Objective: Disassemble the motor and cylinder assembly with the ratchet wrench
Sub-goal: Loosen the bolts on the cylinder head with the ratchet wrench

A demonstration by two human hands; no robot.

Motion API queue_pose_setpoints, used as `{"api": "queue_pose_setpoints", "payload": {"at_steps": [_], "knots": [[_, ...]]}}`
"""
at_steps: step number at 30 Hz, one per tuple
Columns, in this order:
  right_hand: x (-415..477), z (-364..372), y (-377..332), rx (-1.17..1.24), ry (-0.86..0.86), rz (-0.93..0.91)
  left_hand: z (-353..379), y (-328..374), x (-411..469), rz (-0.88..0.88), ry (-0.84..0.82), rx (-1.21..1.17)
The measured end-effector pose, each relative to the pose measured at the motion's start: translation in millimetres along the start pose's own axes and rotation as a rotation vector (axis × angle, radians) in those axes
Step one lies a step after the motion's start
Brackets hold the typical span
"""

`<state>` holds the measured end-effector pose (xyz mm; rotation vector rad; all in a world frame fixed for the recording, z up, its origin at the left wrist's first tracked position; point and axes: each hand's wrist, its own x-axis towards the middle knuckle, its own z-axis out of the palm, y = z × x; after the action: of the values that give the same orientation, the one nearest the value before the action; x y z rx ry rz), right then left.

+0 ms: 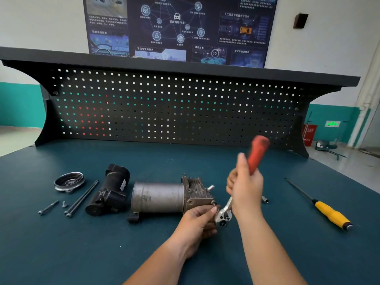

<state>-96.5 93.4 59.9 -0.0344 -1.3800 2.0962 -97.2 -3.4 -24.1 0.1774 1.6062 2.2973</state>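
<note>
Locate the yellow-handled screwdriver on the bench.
In the head view the yellow-handled screwdriver lies on the right side of the bench top, right of the small socket and the right hand, handle nearest the camera.

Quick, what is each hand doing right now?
Left hand: pinching a bolt on the assembly.
Right hand: gripping the ratchet wrench.

Motor can (158,197) dull brushed metal; ratchet wrench (224,212) bright chrome, red handle; bench mat (144,254) matt teal.
</note>
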Motion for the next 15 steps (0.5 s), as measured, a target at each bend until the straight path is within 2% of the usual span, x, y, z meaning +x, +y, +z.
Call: {"api": "queue_pose_setpoints", "payload": {"at_steps": [6, 8, 10, 15], "knots": [[-28, 36, 17, -0.736, -0.632, -0.382, -2, 2, -2, -0.004, -0.083, -0.034], [-36, 39, 25, -0.836, -0.738, -0.425, -3, 7, -4, 0.007, -0.121, -0.085], [-36, 36, 25, -0.808, -0.709, -0.441, -3, 8, -4, 0.003, -0.125, -0.087], [-29, 30, 13, -0.542, -0.484, -0.386, -2, 3, 1, -0.040, -0.048, 0.013]]}}
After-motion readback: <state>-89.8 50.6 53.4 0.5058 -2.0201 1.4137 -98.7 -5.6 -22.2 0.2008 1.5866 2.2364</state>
